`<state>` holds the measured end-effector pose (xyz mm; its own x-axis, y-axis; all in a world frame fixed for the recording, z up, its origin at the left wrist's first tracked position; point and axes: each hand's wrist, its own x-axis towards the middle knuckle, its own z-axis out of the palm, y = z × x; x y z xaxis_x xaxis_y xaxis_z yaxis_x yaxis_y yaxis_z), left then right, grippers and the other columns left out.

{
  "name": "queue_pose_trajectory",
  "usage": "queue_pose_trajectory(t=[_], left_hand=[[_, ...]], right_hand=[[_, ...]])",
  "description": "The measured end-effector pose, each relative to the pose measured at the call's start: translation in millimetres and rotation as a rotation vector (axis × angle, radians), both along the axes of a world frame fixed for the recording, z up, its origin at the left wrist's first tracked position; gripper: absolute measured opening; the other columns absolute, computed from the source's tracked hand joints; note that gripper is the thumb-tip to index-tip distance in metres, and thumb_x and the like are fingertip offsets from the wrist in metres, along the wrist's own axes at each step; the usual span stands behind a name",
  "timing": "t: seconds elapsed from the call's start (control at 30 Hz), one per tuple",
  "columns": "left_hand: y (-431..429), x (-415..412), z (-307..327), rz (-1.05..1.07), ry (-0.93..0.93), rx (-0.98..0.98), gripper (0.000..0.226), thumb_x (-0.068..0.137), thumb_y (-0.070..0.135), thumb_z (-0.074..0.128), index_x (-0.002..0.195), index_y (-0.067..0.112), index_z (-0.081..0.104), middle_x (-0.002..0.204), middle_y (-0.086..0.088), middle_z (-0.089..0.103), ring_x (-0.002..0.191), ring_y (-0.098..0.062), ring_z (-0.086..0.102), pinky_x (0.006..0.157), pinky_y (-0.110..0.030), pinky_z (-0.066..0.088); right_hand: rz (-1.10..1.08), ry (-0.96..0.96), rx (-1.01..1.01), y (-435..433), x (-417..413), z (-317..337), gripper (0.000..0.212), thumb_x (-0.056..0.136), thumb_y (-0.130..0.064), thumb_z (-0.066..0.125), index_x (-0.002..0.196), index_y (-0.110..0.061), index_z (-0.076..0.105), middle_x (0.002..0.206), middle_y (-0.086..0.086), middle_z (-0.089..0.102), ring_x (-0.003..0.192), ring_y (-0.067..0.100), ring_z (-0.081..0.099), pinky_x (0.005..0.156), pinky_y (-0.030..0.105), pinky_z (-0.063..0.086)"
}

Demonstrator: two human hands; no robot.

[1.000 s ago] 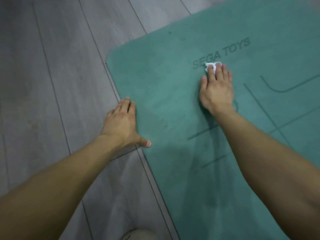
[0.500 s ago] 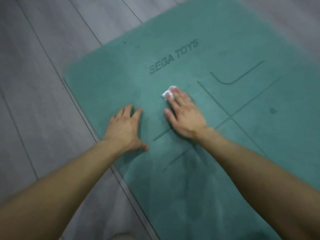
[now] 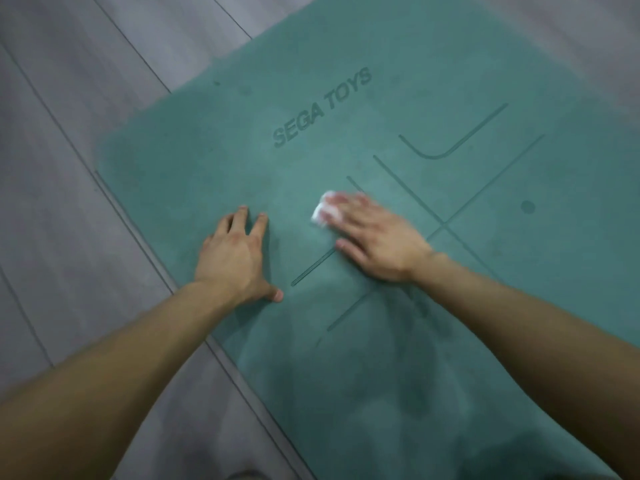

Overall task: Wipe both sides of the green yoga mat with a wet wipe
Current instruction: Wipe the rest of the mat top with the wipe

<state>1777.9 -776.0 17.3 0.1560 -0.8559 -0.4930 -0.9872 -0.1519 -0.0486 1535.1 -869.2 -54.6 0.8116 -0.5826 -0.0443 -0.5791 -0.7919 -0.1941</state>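
The green yoga mat [image 3: 433,358] lies flat on the floor, printed side up with "SEGA TOYS" and alignment lines. A small folded white wet wipe [image 3: 323,212] sits on the mat below the lettering. My right hand [image 3: 377,237] lies flat on the mat with straight fingers pressing on the wipe, which sticks out past the fingertips. My left hand [image 3: 237,258] rests palm down on the mat near its left edge, fingers spread, holding nothing.
Grey wood-plank floor [image 3: 86,168] surrounds the mat on the left and at the top. The mat's rounded corner [image 3: 104,157] is at the left. Darker damp streaks show on the mat near my forearms.
My right hand has slid the wipe from the lettering down toward me and to the left. My left hand has shifted from the mat's edge fully onto the mat.
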Motion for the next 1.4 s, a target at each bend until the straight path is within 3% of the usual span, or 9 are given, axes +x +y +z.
queue_pose_trajectory(t=[0.13, 0.33, 0.5, 0.7, 0.97, 1.1, 1.23, 1.33, 1.4], left_hand=[[0.7, 0.1, -0.9, -0.014, -0.019, 0.005, 0.157, 0.045, 0.084, 0.088, 0.167, 0.024, 0.009, 0.172, -0.011, 0.012, 0.156, -0.034, 0.02, 0.12, -0.051, 0.04], [-0.6, -2.5, 3.7, -0.016, -0.021, 0.021, 0.157, 0.047, 0.082, 0.089, 0.167, 0.021, 0.008, 0.171, -0.012, 0.011, 0.156, -0.035, 0.019, 0.118, -0.05, 0.042], [1.0, -1.5, 0.1, -0.027, -0.03, 0.008, 0.156, 0.048, 0.082, 0.088, 0.167, 0.021, 0.008, 0.172, -0.012, 0.01, 0.156, -0.035, 0.018, 0.115, -0.049, 0.043], [-2.9, -12.0, 3.4, -0.173, -0.007, -0.061, 0.142, 0.05, 0.064, 0.098, 0.162, 0.026, 0.02, 0.166, -0.009, 0.02, 0.149, -0.031, 0.03, 0.111, -0.047, 0.046], [-0.2, -10.3, -4.8, -0.213, 0.043, -0.051, 0.136, 0.061, 0.058, 0.095, 0.167, 0.03, 0.015, 0.17, -0.002, 0.016, 0.154, -0.026, 0.024, 0.116, -0.045, 0.043], [2.7, -11.6, -5.9, -0.203, 0.046, -0.053, 0.134, 0.065, 0.054, 0.092, 0.168, 0.029, 0.011, 0.172, -0.004, 0.011, 0.155, -0.026, 0.02, 0.116, -0.044, 0.042], [1.4, -11.6, -4.1, -0.2, 0.048, -0.045, 0.133, 0.066, 0.054, 0.091, 0.168, 0.029, 0.009, 0.172, -0.003, 0.01, 0.156, -0.025, 0.019, 0.115, -0.043, 0.042], [1.4, -9.5, -5.3, -0.204, 0.051, -0.038, 0.134, 0.066, 0.057, 0.09, 0.168, 0.03, 0.007, 0.173, -0.003, 0.007, 0.157, -0.025, 0.018, 0.117, -0.042, 0.039], [1.7, -9.1, -6.8, -0.202, 0.052, -0.041, 0.133, 0.068, 0.057, 0.089, 0.168, 0.031, 0.006, 0.173, -0.002, 0.006, 0.158, -0.024, 0.017, 0.118, -0.042, 0.038]], right_hand=[[-0.83, -0.021, 0.038, -37.4, -22.1, 6.4, 0.069, 0.109, -0.056, 0.021, 0.166, -0.018, 0.023, 0.175, 0.009, 0.013, 0.163, 0.022, 0.003, 0.133, 0.043, 0.006], [0.104, -0.054, 0.065, 40.1, 16.5, -2.7, 0.06, 0.111, -0.044, 0.037, 0.165, -0.018, 0.03, 0.174, 0.006, 0.02, 0.163, 0.02, 0.009, 0.131, 0.043, 0.014], [-0.798, -0.069, 0.028, -23.6, -27.0, 2.9, 0.064, 0.11, -0.05, 0.025, 0.164, -0.017, 0.03, 0.173, 0.011, 0.021, 0.162, 0.026, 0.01, 0.132, 0.046, 0.011], [0.085, -0.073, 0.067, 69.9, 28.0, -8.7, 0.061, 0.111, -0.045, 0.038, 0.163, -0.012, 0.035, 0.173, 0.012, 0.022, 0.163, 0.025, 0.011, 0.131, 0.045, 0.014], [0.062, -0.116, 0.081, 43.6, 14.0, -15.6, 0.06, 0.112, -0.039, 0.04, 0.163, -0.009, 0.033, 0.173, 0.008, 0.025, 0.162, 0.021, 0.014, 0.132, 0.043, 0.015], [-0.466, -0.082, -0.004, -18.0, -31.7, -8.2, 0.058, 0.112, -0.041, 0.033, 0.162, -0.011, 0.035, 0.17, 0.013, 0.03, 0.16, 0.028, 0.02, 0.131, 0.046, 0.019], [-0.55, -0.231, -0.008, 5.2, 9.5, -6.9, 0.047, 0.108, -0.033, 0.046, 0.144, -0.005, 0.056, 0.153, 0.014, 0.054, 0.15, 0.029, 0.038, 0.128, 0.04, 0.026], [-0.641, -0.389, -0.045, 23.3, 16.6, -7.2, 0.019, 0.099, -0.022, 0.057, 0.104, -0.009, 0.07, 0.113, 0.007, 0.068, 0.118, 0.028, 0.06, 0.1, 0.044, 0.051], [-0.677, -0.405, -0.054, 18.4, 8.2, -5.5, 0.013, 0.095, -0.023, 0.062, 0.093, -0.011, 0.069, 0.098, 0.003, 0.064, 0.097, 0.026, 0.059, 0.084, 0.042, 0.053]])
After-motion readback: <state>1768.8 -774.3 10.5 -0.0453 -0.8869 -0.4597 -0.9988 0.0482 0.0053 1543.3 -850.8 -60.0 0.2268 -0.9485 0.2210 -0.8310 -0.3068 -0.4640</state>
